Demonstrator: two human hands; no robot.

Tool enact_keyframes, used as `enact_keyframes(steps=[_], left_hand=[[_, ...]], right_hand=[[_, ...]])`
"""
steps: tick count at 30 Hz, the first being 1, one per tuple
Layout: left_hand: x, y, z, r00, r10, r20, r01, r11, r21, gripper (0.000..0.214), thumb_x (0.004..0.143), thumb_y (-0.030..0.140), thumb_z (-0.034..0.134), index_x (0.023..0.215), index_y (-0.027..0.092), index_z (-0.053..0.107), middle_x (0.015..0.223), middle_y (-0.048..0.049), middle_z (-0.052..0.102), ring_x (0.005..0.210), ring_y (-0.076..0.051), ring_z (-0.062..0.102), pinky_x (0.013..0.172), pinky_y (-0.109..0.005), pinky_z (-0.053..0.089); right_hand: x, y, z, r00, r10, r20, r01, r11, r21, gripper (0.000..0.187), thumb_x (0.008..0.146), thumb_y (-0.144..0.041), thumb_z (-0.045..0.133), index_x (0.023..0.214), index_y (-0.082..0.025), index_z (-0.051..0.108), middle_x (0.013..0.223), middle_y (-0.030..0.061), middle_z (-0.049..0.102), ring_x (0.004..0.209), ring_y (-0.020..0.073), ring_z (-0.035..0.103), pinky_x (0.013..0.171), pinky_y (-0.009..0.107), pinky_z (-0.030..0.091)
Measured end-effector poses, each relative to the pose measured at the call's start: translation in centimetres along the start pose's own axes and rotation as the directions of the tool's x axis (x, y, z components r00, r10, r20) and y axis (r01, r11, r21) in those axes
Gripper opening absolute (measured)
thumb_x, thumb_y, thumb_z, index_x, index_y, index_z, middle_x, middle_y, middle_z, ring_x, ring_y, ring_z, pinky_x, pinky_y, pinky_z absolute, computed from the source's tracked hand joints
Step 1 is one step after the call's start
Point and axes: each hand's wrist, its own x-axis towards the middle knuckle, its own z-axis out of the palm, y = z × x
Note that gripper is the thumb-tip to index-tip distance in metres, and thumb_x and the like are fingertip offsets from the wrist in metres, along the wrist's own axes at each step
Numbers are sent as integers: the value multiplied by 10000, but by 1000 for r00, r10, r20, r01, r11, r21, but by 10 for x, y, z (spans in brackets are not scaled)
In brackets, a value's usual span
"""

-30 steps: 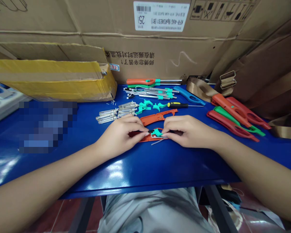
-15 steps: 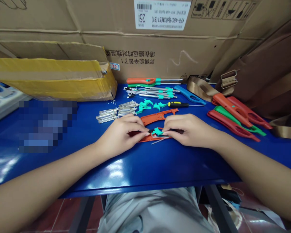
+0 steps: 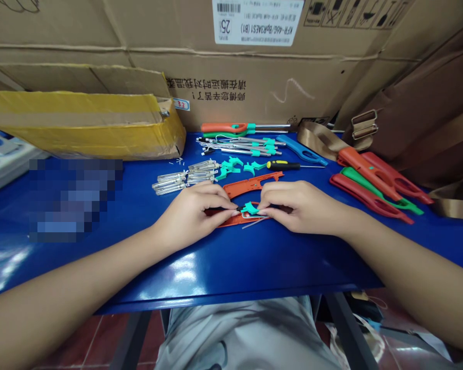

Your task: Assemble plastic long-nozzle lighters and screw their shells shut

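Observation:
My left hand (image 3: 200, 209) is closed in a pinch on a small black igniter piece (image 3: 239, 208). Facing it, my right hand (image 3: 297, 205) pinches the teal trigger (image 3: 249, 208) by its right end. The two parts meet between my fingertips, just over an orange lighter shell half (image 3: 231, 220) that is partly covered by my fingers. A thin white wire runs below the trigger, and a clear thin tube (image 3: 254, 223) sticks out at the shell's near side. Behind my hands lies a second orange shell half (image 3: 250, 186).
Farther back are clear fuel tanks (image 3: 172, 182), teal triggers (image 3: 229, 167), a yellow-black screwdriver (image 3: 283, 165), metal lighter tubes (image 3: 250, 146) and an assembled orange lighter (image 3: 224, 128). Coloured shells (image 3: 374, 198) lie right, near a brown strap (image 3: 320, 139). A yellow-taped carton (image 3: 100, 139) stands left.
Both hands stay almost in place, still pinching. The black piece and trigger have shifted only very slightly; the rest of the table looks the same.

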Motion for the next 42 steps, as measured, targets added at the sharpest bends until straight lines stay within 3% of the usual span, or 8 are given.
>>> enact_keyframes(steps=[14,19,24,28,36,42], left_hand=[[-3,5,-4,991,37,126,-51,992,112,197,972,296,655,1068,200,798,1017,-57,759,899,-190,671,812,-337,542],[-2,11,-11,974,15,226,-62,977,203,259,906,359,724,1107,206,785,1094,-61,746,948,-218,684,841,-358,551],[-3,17,-15,946,59,317,-178,916,359,285,983,344,608,1188,201,746,1141,-75,722,975,-236,685,827,-371,555],[-4,19,-13,941,101,324,-242,868,433,289,1023,320,538,1172,177,740,1108,-79,718,929,-234,674,794,-381,556],[-7,13,-11,956,85,280,-185,917,354,296,1005,312,587,1243,185,708,1142,-56,712,1004,-219,682,829,-353,568],[-5,15,-10,945,90,313,-208,906,370,299,1035,325,530,1207,190,734,1106,-69,706,955,-214,673,790,-350,566]], right_hand=[[0,-3,-1,999,16,39,-15,999,-31,143,984,-197,553,893,-161,657,893,47,649,776,152,606,709,277,440],[0,-2,-2,999,20,49,-17,999,-50,144,980,-189,559,893,-163,670,921,46,668,802,153,629,723,274,452],[-1,-1,-4,998,-4,60,8,998,-60,122,959,-147,566,904,-165,673,946,47,678,829,157,638,740,271,455],[-1,-2,-4,998,-10,57,13,998,-56,119,954,-149,571,895,-166,673,932,43,683,819,155,643,728,267,450],[-1,-4,-5,997,-15,82,19,998,-52,123,945,-144,575,887,-162,682,907,41,677,797,153,640,713,266,448],[-2,-4,-6,994,-43,105,54,993,-104,170,952,-148,555,894,-158,714,911,49,674,789,156,641,700,267,448]])
